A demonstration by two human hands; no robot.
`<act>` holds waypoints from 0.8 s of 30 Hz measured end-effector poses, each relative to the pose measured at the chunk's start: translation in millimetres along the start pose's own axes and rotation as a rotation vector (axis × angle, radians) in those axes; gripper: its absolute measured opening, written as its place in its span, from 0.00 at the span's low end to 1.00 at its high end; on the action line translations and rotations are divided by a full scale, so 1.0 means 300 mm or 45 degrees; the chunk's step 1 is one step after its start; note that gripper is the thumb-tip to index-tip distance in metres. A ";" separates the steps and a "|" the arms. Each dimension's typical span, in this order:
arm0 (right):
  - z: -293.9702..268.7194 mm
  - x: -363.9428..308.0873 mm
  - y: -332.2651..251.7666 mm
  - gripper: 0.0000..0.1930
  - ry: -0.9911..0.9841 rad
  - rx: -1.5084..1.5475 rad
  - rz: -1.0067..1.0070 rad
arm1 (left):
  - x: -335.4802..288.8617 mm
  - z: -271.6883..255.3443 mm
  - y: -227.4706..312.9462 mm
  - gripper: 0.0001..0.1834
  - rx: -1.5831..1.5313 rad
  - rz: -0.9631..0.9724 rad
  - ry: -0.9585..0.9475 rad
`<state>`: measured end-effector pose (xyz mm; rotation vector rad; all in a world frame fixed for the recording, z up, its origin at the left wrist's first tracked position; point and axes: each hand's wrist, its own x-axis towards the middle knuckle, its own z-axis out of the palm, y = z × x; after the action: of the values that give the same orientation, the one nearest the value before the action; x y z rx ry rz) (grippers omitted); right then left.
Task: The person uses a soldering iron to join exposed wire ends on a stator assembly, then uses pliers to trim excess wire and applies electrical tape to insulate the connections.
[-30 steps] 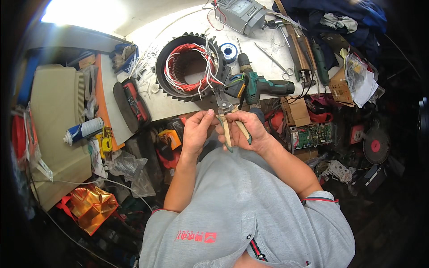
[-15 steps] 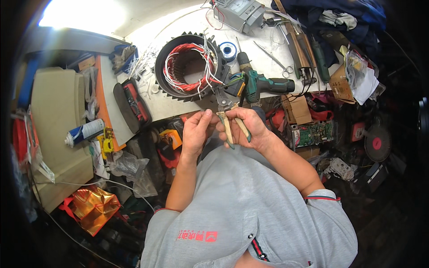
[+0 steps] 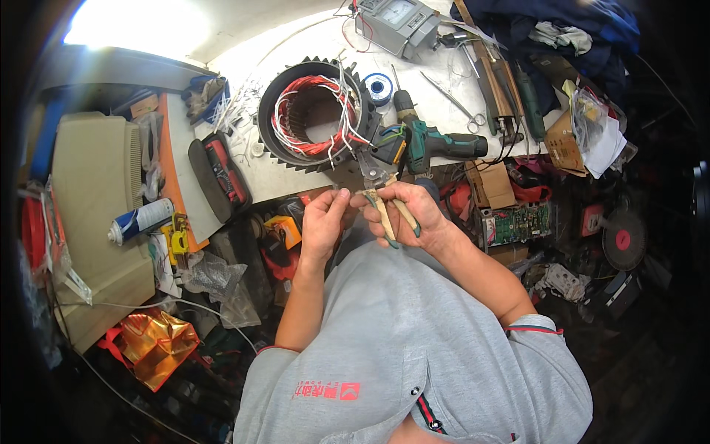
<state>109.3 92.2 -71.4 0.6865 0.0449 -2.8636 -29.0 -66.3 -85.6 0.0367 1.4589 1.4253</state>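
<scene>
My right hand (image 3: 414,211) grips a pair of pliers (image 3: 379,183) by their worn tan handles, jaws pointing up toward the bench edge. My left hand (image 3: 323,220) is just left of the pliers, fingertips pinched on a thin wire end near the jaws; the wire itself is too small to make out clearly. Just beyond both hands a round toothed motor stator (image 3: 314,115) with red and white windings lies on the white bench (image 3: 281,181), loose white leads trailing from it toward the pliers.
A green cordless drill (image 3: 433,140) lies right of the stator, with a grey meter (image 3: 396,26), scissors (image 3: 455,103) and screwdrivers behind. A red-and-black multimeter (image 3: 222,170) sits left. A spray can (image 3: 140,220), orange foil bag (image 3: 151,344) and circuit board (image 3: 518,222) crowd the floor.
Both hands stay close together at the bench edge; the pliers and fingers have shifted only slightly.
</scene>
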 end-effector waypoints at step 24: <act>-0.199 -0.088 -0.679 0.34 1.285 -2.644 -0.018 | -0.101 0.207 -0.140 0.12 0.169 0.032 0.503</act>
<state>118.7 301.2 -116.0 1.1067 2.3320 -0.7929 50.7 -53.7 -82.0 -0.1520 1.8808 1.4064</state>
